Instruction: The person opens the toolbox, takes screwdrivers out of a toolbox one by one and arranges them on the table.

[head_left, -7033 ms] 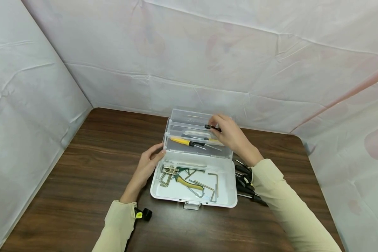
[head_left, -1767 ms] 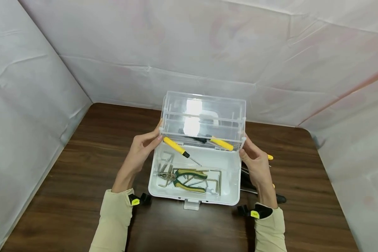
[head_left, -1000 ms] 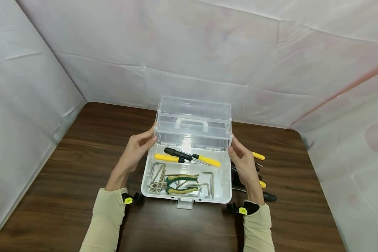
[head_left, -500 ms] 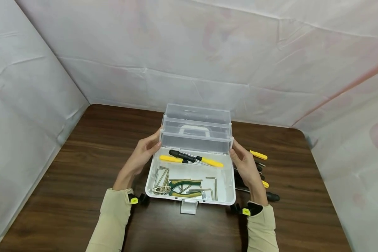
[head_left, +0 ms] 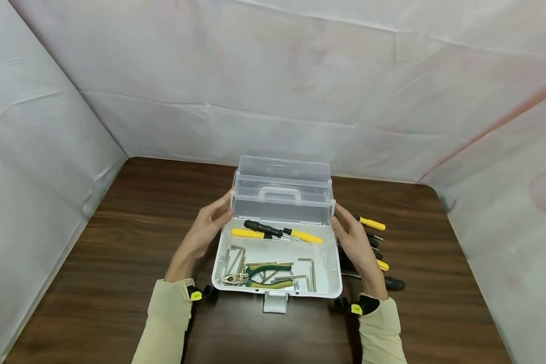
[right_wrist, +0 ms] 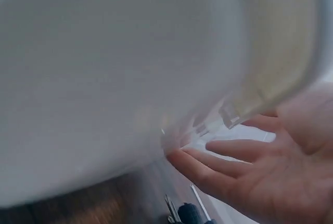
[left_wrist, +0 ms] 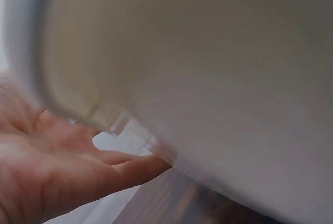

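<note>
A toolbox has its white base (head_left: 273,253) towards me and its clear tiered lid (head_left: 284,208) raised behind. My left hand (head_left: 199,235) holds the lid's left side, thumb in front and fingers behind. My right hand (head_left: 357,242) holds its right side in the same way. In the base's back part lie a black-handled screwdriver (head_left: 263,228) and two with yellow handles (head_left: 247,233). Green-and-yellow pliers (head_left: 259,277) lie among bent hex keys (head_left: 313,273) at the front. Both wrist views show the blurred white box, with fingers of the left hand (left_wrist: 78,166) and right hand (right_wrist: 260,166) reaching its edge.
Several black- and yellow-handled tools (head_left: 372,223) lie on the wooden table (head_left: 132,242) right of the box, partly hidden by the right hand. A white latch (head_left: 275,302) hangs at the box's front. Pale fabric walls (head_left: 273,76) stand behind and on both sides.
The right hand, once above the lid with a black tool, has moved to the lid's right side. The three screwdrivers have slid from the lid into the base. Pliers and hex keys have shifted.
</note>
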Demonstrator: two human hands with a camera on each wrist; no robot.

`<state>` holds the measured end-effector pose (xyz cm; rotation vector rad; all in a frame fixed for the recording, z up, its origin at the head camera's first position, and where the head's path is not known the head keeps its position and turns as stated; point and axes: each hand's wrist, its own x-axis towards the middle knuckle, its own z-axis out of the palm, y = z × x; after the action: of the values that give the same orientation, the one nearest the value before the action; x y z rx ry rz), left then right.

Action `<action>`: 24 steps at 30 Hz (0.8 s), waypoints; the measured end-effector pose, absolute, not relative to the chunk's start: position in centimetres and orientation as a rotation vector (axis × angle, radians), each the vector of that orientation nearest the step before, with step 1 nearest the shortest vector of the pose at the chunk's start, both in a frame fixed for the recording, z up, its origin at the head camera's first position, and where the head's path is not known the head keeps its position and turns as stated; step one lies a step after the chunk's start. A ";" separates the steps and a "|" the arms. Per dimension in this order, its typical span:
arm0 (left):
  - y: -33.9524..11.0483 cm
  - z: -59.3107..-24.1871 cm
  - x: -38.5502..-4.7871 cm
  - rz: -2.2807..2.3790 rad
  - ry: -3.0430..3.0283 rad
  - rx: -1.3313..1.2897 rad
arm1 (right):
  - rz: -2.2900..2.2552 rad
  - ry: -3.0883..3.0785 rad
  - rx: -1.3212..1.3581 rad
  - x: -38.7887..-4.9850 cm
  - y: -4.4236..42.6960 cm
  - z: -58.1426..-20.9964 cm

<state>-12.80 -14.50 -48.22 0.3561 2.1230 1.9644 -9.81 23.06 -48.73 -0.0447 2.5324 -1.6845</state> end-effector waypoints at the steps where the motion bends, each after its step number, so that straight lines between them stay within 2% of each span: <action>1: -14.4 -48.2 -12.7 1.974 2.117 0.335 | -1.643 2.578 -0.030 -9.7 23.1 -48.4; 11: -14.2 -48.2 -12.3 2.005 2.105 0.296 | -1.166 3.059 -0.140 -8.1 22.1 -43.3; 24: -13.8 -48.1 -12.8 2.011 2.125 0.298 | -0.956 3.014 -0.352 -7.7 18.9 -42.0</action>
<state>-12.83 -13.83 -48.12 0.2975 2.1254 2.0113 -7.72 18.86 -42.05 -0.3523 3.0141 -0.9564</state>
